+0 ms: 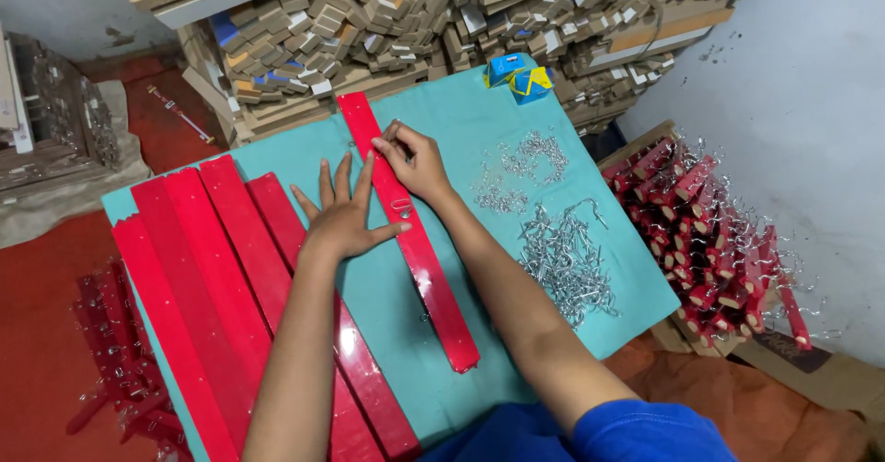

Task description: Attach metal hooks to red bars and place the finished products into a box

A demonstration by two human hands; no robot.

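Note:
A long glossy red strip (pixel 433 278) lies slanted on the teal cloth (pixel 516 121). My left hand (pixel 343 215) rests flat beside the strip with fingers spread, thumb touching its edge. My right hand (pixel 412 158) pinches a small metal piece against the strip's upper part. A metal ring hook (pixel 402 207) sits on the strip just below that hand. Two heaps of silver metal hooks (pixel 564 254) and small screws (pixel 516 171) lie on the cloth to the right.
Several more red strips (pixel 217 268) lie side by side at the left. A cardboard box (pixel 802 356) of finished red strips with hooks stands at the right. Stacked wooden pieces (pixel 387 19) fill the back, with small blue boxes (pixel 518 73) at the cloth's far edge.

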